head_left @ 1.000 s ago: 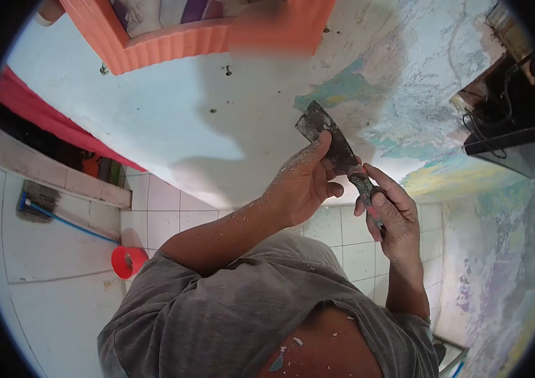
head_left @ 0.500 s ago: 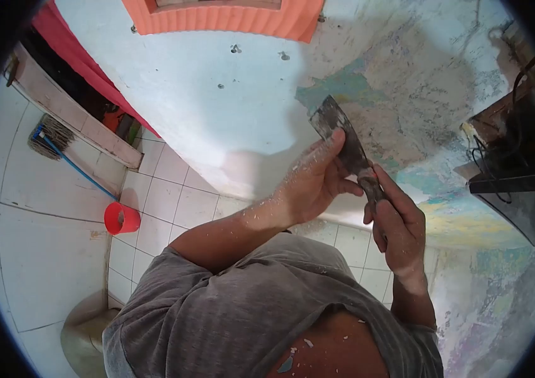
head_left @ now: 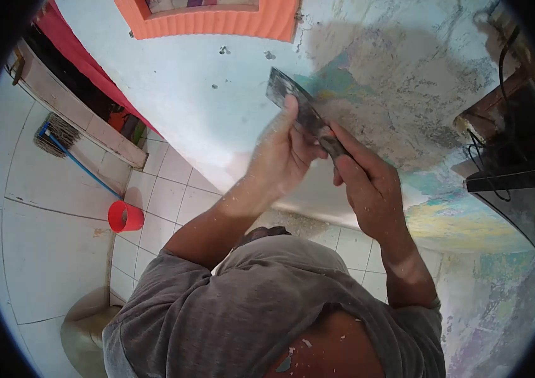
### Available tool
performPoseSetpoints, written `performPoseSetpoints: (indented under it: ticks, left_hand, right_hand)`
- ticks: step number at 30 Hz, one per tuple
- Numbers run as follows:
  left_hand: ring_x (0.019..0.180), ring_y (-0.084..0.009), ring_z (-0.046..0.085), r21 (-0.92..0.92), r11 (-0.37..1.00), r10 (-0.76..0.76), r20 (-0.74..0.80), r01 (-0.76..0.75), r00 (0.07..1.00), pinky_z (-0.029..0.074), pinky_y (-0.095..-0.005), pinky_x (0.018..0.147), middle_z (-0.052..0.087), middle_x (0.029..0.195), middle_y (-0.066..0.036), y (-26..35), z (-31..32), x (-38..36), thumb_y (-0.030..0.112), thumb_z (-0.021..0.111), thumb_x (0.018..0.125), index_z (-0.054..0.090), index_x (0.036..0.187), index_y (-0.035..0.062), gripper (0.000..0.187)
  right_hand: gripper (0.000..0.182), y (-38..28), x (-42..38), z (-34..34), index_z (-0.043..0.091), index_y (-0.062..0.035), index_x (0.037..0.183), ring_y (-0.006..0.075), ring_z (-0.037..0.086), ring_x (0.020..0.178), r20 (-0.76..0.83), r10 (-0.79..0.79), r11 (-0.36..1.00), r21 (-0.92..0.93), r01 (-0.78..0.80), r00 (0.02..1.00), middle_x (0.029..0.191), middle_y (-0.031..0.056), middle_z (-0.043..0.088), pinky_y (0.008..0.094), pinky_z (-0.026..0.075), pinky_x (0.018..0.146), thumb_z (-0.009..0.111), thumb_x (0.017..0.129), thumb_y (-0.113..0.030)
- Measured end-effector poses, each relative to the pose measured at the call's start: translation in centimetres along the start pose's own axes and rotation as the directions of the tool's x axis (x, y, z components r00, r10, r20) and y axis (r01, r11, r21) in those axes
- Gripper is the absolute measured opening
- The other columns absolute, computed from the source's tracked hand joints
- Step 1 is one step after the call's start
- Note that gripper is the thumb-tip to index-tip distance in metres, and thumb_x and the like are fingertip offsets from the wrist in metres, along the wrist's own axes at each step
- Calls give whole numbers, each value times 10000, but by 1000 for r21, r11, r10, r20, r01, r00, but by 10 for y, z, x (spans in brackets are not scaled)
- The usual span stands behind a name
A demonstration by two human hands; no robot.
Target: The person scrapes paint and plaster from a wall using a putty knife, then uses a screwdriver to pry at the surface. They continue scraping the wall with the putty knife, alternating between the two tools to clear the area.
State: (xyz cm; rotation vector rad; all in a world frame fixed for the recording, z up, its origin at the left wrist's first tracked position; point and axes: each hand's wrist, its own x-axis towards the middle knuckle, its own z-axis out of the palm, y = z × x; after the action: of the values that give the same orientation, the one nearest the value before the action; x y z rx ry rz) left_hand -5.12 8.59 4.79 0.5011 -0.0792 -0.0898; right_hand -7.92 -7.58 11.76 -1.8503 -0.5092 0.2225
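Note:
A putty knife (head_left: 308,116) with a worn, whitish-stained metal blade is held up in front of the wall, its blade pointing up and left. My right hand (head_left: 373,189) is wrapped round its dark handle. On the blade lies the thumb of my left hand (head_left: 275,154), with the other fingers partly hidden beneath it. Pale flecks cling to my forearms. Behind the blade, the white wall (head_left: 185,82) borders a rough peeled patch (head_left: 406,88) showing grey, teal and yellow layers.
An orange frame (head_left: 217,24) is on the wall above. At right a dark-edged unit (head_left: 513,183) with loose cables juts out. To the left are a red bucket (head_left: 130,217), a blue-handled brush (head_left: 78,167), a red curtain (head_left: 91,63) and floor tiles (head_left: 195,205).
Both hands have moved left and slightly up with the putty knife. The blade now tilts further to the left. The view has shifted a little.

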Motion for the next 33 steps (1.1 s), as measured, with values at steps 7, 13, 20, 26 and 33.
performPoseSetpoints:
  ticks: [7,13,20,26,33]
  left_hand:
    - [868,-186,659,31,999,-30,36,29,999,543,-323,623,665,1001,-79,-7,7,-6,511,512,966,535,1170,78,479]
    - [868,-194,671,9,1000,5,66,-6,998,567,-280,587,664,996,-90,22,-10,-5,476,473,996,534,1173,53,463]
    - [847,-200,669,117,993,-27,117,13,993,547,-318,533,658,1010,-87,-4,7,-3,474,537,969,528,1179,48,475]
    - [842,-201,670,168,986,-35,82,20,996,530,-316,551,659,1021,-94,-11,22,-13,479,525,974,525,1176,49,475]
    - [823,-202,684,123,990,58,115,-72,992,542,-294,575,669,1027,-115,21,7,5,456,459,1008,524,1171,38,453]
  right_hand:
    - [423,7,-32,-9,507,-44,1389,97,498,740,-37,68,970,238,-57,997,963,99,650,250,451,704,500,967,-80]
    - [446,-3,1,9,473,-30,1412,91,489,734,35,29,994,105,-32,999,849,36,596,236,444,698,490,969,-76]
    - [489,12,-30,2,402,-59,1467,6,350,502,-52,32,991,130,-25,998,787,-2,562,167,291,441,449,981,-83]
    - [478,28,-39,-6,408,-71,1466,-1,345,509,-63,-38,988,146,46,997,784,2,565,159,287,449,439,989,-84]
    - [490,-6,-4,-3,417,0,1440,91,497,743,18,-82,996,22,82,996,925,52,611,230,431,688,458,954,-43]
